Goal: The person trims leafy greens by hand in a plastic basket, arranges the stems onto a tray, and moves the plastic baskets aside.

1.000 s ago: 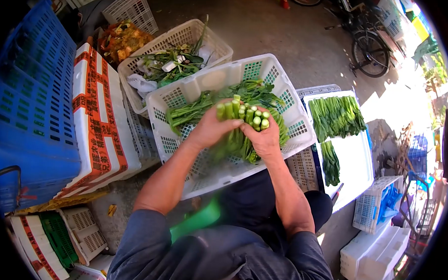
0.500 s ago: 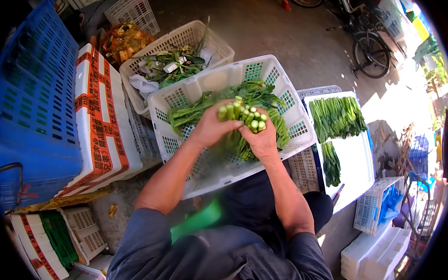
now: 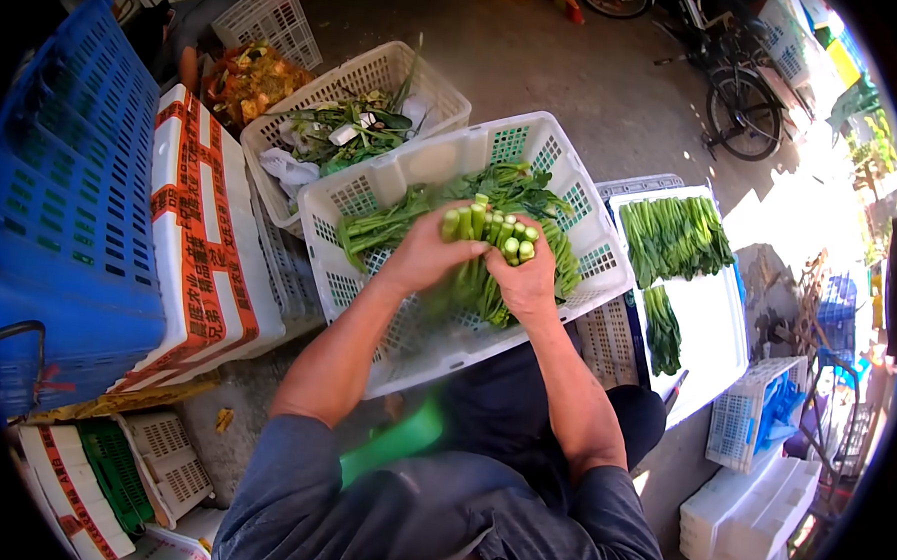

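A bunch of green stalks [image 3: 491,230] is held between my two hands, cut ends facing up toward me. My left hand [image 3: 432,251] wraps the left side of the bunch, and my right hand [image 3: 525,279] wraps its right side, the thumbs close together in front. Leaves hang down below, partly hidden by the hands. Beneath them is a white plastic crate [image 3: 358,181] with more leafy greens [image 3: 383,220] in it. On the right, a white tray [image 3: 711,337] bears a wide row of greens [image 3: 676,235] and a smaller bunch [image 3: 662,329].
Behind the white crate stands another crate [image 3: 446,105] of trimmings. A tall blue crate [image 3: 71,204] and a white foam box with red tape [image 3: 202,239] are at the left. A bicycle [image 3: 744,111] is at the back right. Part of another person [image 3: 191,34] shows at the upper left.
The hands and the bunch have stayed nearly in place, with only a slight shift of the stalk ends. More of the other person's arm shows at the upper left.
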Tool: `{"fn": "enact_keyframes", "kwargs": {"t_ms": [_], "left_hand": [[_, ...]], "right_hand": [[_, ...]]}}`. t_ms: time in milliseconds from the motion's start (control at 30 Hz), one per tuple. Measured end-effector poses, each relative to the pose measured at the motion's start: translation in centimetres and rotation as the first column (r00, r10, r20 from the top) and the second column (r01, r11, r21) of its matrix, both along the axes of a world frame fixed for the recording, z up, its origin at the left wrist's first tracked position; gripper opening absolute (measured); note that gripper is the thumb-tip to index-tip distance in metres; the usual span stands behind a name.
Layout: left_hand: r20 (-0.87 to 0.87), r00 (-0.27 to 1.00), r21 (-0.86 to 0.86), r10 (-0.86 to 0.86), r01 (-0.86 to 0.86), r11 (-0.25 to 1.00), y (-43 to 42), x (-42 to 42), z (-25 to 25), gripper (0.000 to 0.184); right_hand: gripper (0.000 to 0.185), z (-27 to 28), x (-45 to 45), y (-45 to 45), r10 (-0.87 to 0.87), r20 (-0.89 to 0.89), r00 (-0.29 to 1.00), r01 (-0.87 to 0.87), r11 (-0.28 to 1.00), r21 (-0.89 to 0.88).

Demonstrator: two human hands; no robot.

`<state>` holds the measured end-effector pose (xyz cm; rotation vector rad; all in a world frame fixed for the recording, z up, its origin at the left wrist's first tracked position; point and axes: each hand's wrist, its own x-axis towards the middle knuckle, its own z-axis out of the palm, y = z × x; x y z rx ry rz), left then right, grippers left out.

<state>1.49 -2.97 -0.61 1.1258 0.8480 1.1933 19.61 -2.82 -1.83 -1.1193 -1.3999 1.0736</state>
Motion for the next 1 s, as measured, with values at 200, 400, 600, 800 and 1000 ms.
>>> {"fn": "enact_keyframes", "kwargs": {"t_ms": [200,400,600,800,1000], "left_hand": [[-0.016,1.0,-0.013,-0.003,0.003,1.0,0.0,0.3,0.0,0.054],[0.058,0.997,-0.038,0.048,-0.046,0.998,-0.2,0.9,-0.6,0.061],[-0.015,0.996,0.0,0.085,-0.085,0.996,-0.1,1.2,-0.3,0.057],[-0.057,0.994,0.03,0.098,-0.096,0.995,-0.1,1.0,-0.5,0.055],[-0.079,0.993,0.013,0.085,-0.084,0.996,-0.1,0.8,-0.8,0.057]], "right_hand": [[0.05,1.4,0.2,0.3,-0.028,-0.032,0.999,0.029,0.999,0.034],[0.051,1.0,0.3,0.6,0.132,-0.103,0.986,-0.134,0.991,-0.013],[0.044,2.0,1.2,0.8,0.152,-0.134,0.979,-0.16,0.986,-0.051],[0.048,1.9,1.8,0.9,0.192,-0.327,0.925,-0.254,0.954,-0.161],[0.048,1.7,1.6,1.0,0.234,-0.292,0.928,-0.273,0.956,-0.102]]}}
